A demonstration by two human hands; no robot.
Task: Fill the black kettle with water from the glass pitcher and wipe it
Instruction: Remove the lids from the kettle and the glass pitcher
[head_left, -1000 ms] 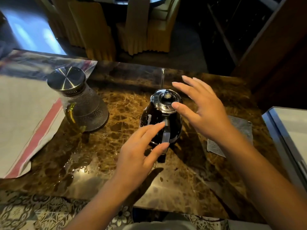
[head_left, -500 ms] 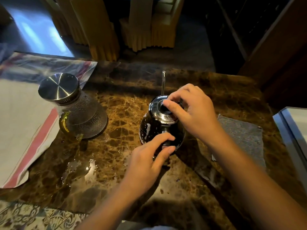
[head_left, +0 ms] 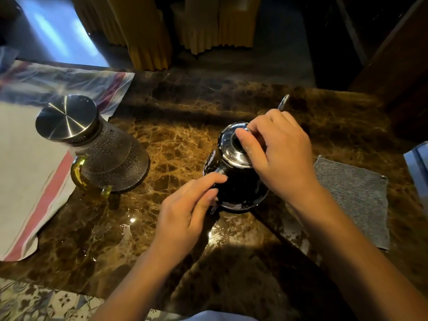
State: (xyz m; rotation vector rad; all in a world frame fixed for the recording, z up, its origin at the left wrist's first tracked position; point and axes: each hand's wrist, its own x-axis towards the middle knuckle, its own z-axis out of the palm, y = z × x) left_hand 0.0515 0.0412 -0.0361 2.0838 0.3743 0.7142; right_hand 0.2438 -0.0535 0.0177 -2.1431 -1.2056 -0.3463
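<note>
The black kettle [head_left: 238, 186] stands on the brown marble table [head_left: 176, 144], its thin spout pointing away to the upper right. Its steel lid [head_left: 229, 151] sits on top, tipped slightly. My right hand [head_left: 280, 154] pinches the lid's black knob with thumb and fingers. My left hand [head_left: 185, 216] is closed on the kettle's handle at its near left side. The glass pitcher [head_left: 108, 158], with a steel lid and yellow-green handle, stands to the left, apart from both hands. A grey cloth [head_left: 356, 198] lies flat to the right of the kettle.
A white cloth with a red stripe [head_left: 30, 172] covers the table's left part. Water spots shine on the marble near the kettle's base. Yellow-covered chairs [head_left: 148, 31] stand beyond the far edge. A light-coloured object's corner [head_left: 416, 163] shows at the right edge.
My right hand went from open above the kettle to pinching the lid knob. My left hand closed on the handle. The view has shifted, so the kettle sits further right in frame.
</note>
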